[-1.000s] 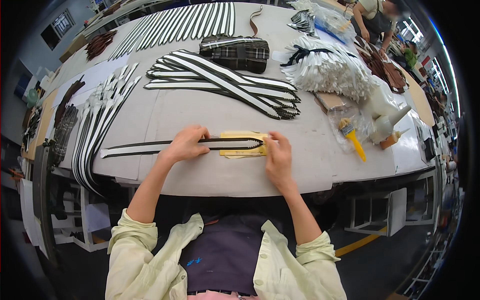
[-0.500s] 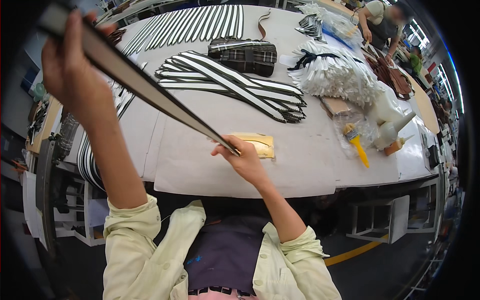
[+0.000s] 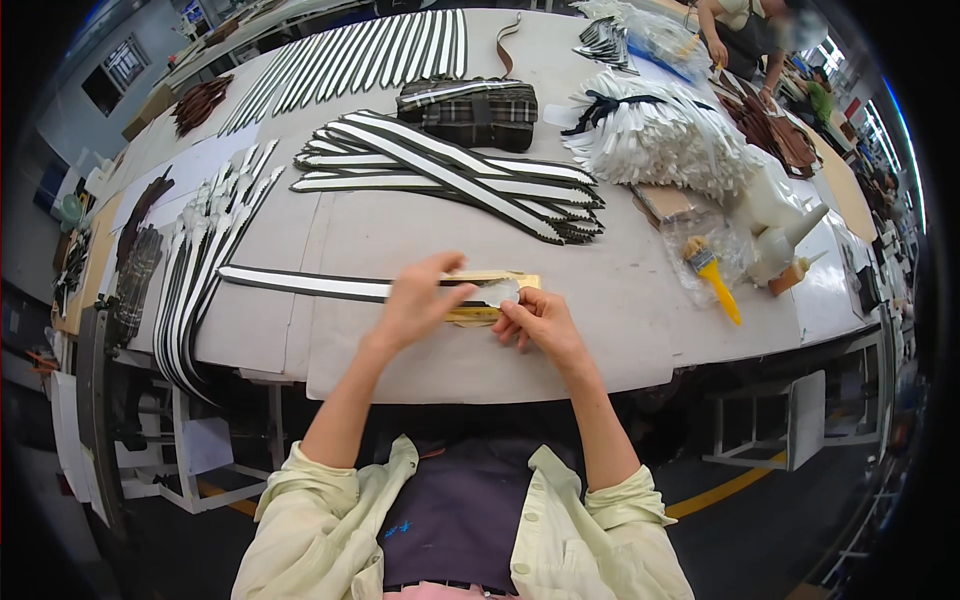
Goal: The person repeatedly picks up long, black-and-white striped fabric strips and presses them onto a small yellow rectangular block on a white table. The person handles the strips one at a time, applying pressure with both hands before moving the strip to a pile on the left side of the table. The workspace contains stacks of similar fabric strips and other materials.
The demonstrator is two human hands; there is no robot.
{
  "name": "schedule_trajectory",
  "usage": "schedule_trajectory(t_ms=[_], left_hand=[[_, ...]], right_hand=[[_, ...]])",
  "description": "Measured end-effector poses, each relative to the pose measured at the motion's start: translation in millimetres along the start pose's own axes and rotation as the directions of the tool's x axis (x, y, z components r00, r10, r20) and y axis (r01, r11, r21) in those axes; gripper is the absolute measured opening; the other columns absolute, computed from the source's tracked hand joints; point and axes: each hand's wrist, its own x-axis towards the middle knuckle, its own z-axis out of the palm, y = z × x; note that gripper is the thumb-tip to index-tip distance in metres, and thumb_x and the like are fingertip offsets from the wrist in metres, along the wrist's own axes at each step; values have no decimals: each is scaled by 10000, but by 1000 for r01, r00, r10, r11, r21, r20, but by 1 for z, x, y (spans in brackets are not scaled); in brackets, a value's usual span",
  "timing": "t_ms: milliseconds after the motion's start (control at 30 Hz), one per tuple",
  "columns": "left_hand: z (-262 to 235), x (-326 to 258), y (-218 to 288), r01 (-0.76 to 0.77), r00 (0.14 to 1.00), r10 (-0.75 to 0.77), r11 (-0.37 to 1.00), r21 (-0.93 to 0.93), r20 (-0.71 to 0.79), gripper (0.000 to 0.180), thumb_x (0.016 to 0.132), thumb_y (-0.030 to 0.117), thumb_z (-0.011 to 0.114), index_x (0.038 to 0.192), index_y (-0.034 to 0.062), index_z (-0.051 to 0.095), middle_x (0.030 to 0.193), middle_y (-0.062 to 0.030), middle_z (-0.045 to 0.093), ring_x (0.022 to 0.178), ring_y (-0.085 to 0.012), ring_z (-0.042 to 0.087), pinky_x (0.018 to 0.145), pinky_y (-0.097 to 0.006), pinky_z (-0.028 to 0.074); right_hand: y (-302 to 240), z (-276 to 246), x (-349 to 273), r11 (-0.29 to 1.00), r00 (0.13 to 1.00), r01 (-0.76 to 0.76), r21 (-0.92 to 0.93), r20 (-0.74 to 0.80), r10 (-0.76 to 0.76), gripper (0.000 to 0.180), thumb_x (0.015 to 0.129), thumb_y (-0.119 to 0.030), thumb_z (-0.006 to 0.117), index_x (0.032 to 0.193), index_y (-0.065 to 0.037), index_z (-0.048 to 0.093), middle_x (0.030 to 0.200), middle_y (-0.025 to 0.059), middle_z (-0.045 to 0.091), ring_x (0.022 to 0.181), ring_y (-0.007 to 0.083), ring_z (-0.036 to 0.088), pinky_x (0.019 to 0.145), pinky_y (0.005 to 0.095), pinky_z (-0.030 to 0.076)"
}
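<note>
A long black-edged white strip (image 3: pixel 310 284) lies across the near middle of the table, its pointed end to the left. Over its right part hovers my left hand (image 3: pixel 415 305), slightly blurred, with fingers apart and nothing visible in them. My right hand (image 3: pixel 545 325) pinches the strip's right end, where a crumpled whitish flap (image 3: pixel 497 292) shows. Beneath that end sits a yellow block or plate (image 3: pixel 475 315), partly covered by the strip and my hands. Behind it a crossed pile of similar strips (image 3: pixel 450 175) rests on the table.
Strips hang over the table's left edge (image 3: pixel 185 300). A plaid bundle (image 3: pixel 470 112), a bunch of white tails (image 3: pixel 660 135), a yellow-handled brush (image 3: pixel 712 285) and a white bottle (image 3: pixel 785 245) lie beyond. A co-worker (image 3: pixel 745 30) handles brown straps (image 3: pixel 765 125) at far right.
The strip has come down from a raised, slanting position to lie flat on the table. My left hand has let go of its far end and moved down to the middle, near my right hand.
</note>
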Motion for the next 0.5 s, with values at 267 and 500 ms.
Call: schedule_trajectory(t_ms=[267,500], left_hand=[[50,11,-5,-17,999,17,1000,-1,28,171,928,181,752,1022,37,751,930,-127,730,825,-323,694,759,-389,539],[57,16,5,-143,988,150,978,148,-34,126,900,159,772,977,59,766,894,-98,712,796,-298,682,733,-387,533]], right_hand=[[27,-5,-35,621,736,258,-740,-266,-623,168,937,-109,689,1054,11,698,991,125,711,746,281,677,652,396,538],[32,6,-40,210,685,319,-924,72,-725,500,747,-3,646,1243,56,675,1334,141,650,884,286,614,702,387,531]])
